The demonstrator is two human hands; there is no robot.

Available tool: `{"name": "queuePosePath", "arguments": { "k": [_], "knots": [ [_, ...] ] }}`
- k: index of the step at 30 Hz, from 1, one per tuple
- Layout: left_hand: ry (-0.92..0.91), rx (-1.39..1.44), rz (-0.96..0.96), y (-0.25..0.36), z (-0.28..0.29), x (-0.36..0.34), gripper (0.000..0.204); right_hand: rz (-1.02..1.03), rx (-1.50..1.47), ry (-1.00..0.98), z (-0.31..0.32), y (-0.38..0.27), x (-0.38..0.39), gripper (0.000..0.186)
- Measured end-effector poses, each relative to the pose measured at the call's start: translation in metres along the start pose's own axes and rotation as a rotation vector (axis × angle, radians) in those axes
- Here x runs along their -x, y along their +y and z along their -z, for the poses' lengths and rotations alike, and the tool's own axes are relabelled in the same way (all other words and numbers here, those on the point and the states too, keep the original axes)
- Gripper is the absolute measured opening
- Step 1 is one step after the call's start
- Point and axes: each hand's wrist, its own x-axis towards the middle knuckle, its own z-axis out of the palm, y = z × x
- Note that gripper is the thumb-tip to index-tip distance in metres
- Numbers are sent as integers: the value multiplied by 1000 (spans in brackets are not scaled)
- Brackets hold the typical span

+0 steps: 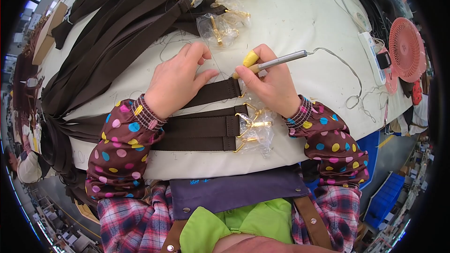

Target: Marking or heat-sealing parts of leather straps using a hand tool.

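My right hand, a yellow cover on one finger, grips a corded pen-shaped tool with a silver barrel and tan grip. Its tip end is close to the stitched end of a dark brown webbing strap. Curled fingers on my left hand are above the same strap, thumb apart. A thin dark thread runs from near those fingers toward the strap end, and seems held by them. Nearer me lie more brown straps side by side, with gold metal hooks in clear plastic at their ends.
A large bundle of brown straps fills the left of the white table. More plastic-wrapped gold hooks lie at the far middle. On the right are a white power strip, a pink fan and the tool's loose cord.
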Motion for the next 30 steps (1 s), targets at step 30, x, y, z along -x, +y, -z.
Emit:
{"name": "queuePosePath", "arguments": {
  "k": [30],
  "knots": [
    [-210,95,-155,-1,-9,6,17,27,-30,-25,2,3,6,22]
  ]
}}
